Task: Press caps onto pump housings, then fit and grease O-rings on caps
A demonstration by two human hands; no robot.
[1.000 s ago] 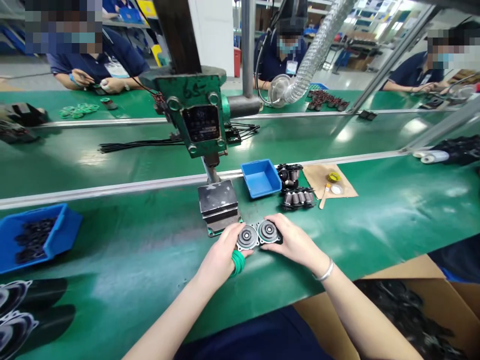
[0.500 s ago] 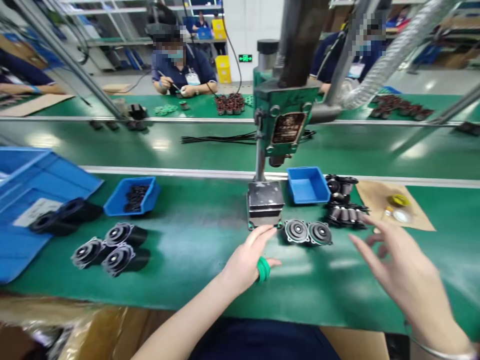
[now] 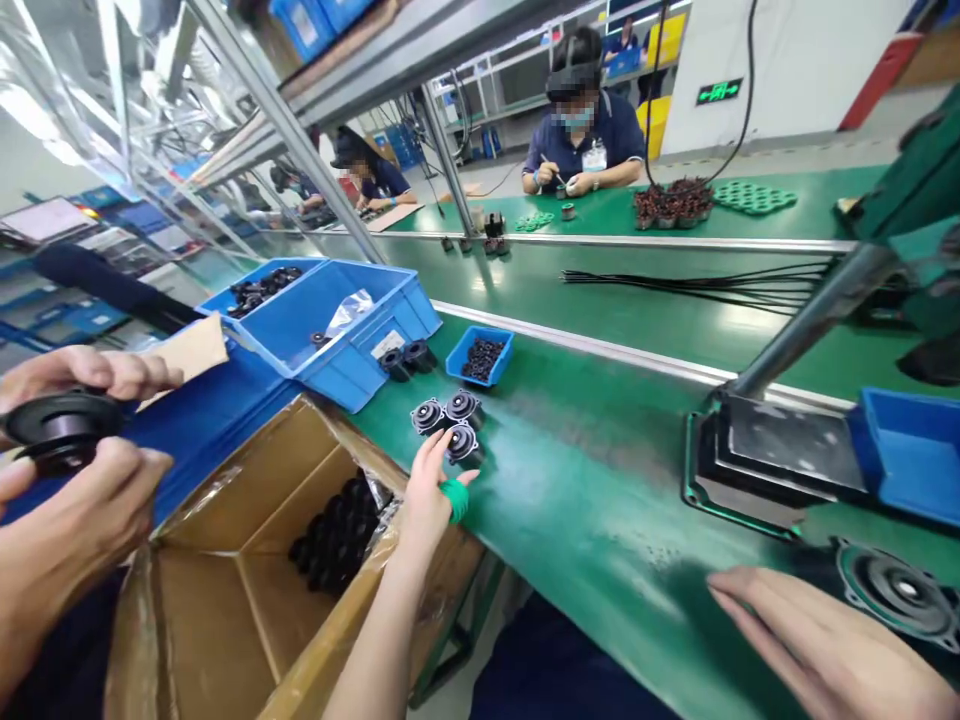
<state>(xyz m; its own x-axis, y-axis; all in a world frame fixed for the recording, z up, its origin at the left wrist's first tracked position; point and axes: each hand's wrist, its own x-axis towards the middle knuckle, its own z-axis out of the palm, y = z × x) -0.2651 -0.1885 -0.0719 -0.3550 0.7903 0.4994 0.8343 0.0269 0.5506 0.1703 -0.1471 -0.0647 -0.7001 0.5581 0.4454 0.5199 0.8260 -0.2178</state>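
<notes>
My left hand (image 3: 431, 490), with green tape round its thumb, reaches to a cluster of three black cylindrical housings with metal flanges. Its outstretched fingertips are at the nearest housing (image 3: 463, 443); whether they touch it I cannot tell. The other two, a left housing (image 3: 428, 415) and a rear housing (image 3: 464, 405), stand just behind. At the lower right my right hand (image 3: 840, 640) is held low over the table with straight fingers, and I see nothing in it. Beside it is another flanged housing (image 3: 900, 590), partly hidden by that hand.
A press base (image 3: 780, 450) stands at right beside a blue bin (image 3: 919, 455). A small blue bin (image 3: 480, 355) holds black parts. At left are a large blue crate (image 3: 360, 330), an open carton (image 3: 187, 600) and another person's hands (image 3: 90, 480) holding a black round part.
The view has swung left, bringing the carton and another person's hands into sight. My left hand has gone from the press base to the three housings. My right hand is now beside a flanged housing.
</notes>
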